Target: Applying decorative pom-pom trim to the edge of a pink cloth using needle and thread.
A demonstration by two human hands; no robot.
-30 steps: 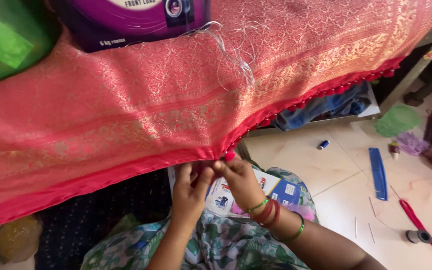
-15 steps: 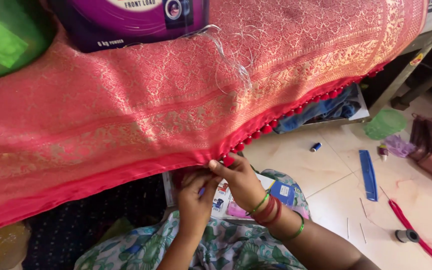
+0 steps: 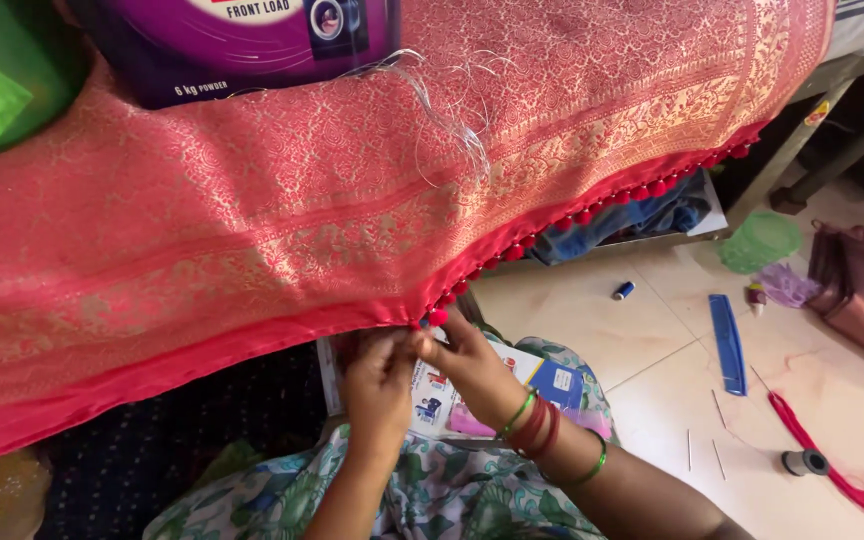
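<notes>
- Both hands pinch the red hem of the cloth (image 3: pixel 252 230): the left hand (image 3: pixel 377 385) grips from below, and the right hand (image 3: pixel 472 365) nips the edge beside it.
- The hands sit a little lower than half a second ago, close together at the last red bobble (image 3: pixel 438 317).
- The bobble row ends here, so trimming looks about halfway along.
- A blue comb (image 3: pixel 727 343) lies on the floor (image 3: pixel 652 330).

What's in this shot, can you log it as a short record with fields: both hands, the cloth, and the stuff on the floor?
left hand: fingers pinching the red hem of the cloth
right hand: fingers at the same spot, by the last red bobble; bangles on the wrist
cloth: pink with gold pattern, draped over a raised edge, red bobbles along its right hem
on the cloth: purple box, loose clear thread
floor: blue comb, blue spool, red thread bundle
</notes>
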